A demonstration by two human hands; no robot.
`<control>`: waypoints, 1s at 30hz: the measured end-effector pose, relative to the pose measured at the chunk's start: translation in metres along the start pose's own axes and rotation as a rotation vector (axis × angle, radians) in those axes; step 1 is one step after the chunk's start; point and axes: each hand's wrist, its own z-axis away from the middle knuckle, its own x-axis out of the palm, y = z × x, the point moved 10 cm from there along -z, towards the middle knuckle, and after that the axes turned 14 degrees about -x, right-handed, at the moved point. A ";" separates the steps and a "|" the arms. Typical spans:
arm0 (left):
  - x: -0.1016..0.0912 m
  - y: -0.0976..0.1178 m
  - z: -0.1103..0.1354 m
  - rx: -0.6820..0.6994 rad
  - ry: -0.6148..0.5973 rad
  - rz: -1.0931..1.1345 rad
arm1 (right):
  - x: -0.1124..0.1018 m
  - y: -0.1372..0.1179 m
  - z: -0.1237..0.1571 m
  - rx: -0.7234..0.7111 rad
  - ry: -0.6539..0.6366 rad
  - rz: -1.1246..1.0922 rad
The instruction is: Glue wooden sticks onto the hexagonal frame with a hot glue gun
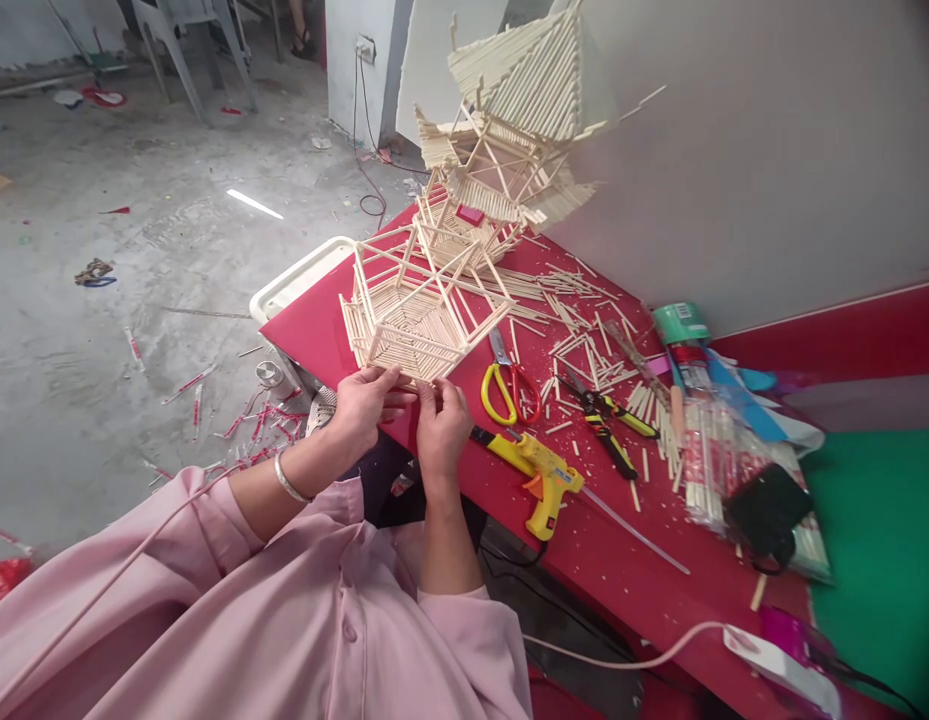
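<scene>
A framework of thin wooden sticks (415, 335) with a slatted base rests at the near edge of the red table. My left hand (365, 408) pinches its near rim between thumb and fingers. Beside it, my right hand (443, 428) is closed at the same rim, thumb and forefinger together; whether a separate small stick is between them is hidden. Behind the framework stands a tiered pagoda-like stick model (535, 95) with slatted roofs. To the right of my right hand lie scissors (513, 385) with yellow and red handles and a yellow glue gun (546, 475) with a glue stick in it.
Loose sticks (584, 330) and cut bits lie across the red table (464, 460). Black-and-yellow pliers (610, 425), a plastic bag of sticks (723, 460) and a green tape roll (681, 323) are on the right. A pink cord (621, 662) runs to a white power strip (779, 670).
</scene>
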 end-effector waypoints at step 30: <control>-0.055 0.058 0.009 0.632 0.237 -0.351 | 0.000 -0.001 0.000 -0.026 0.032 0.020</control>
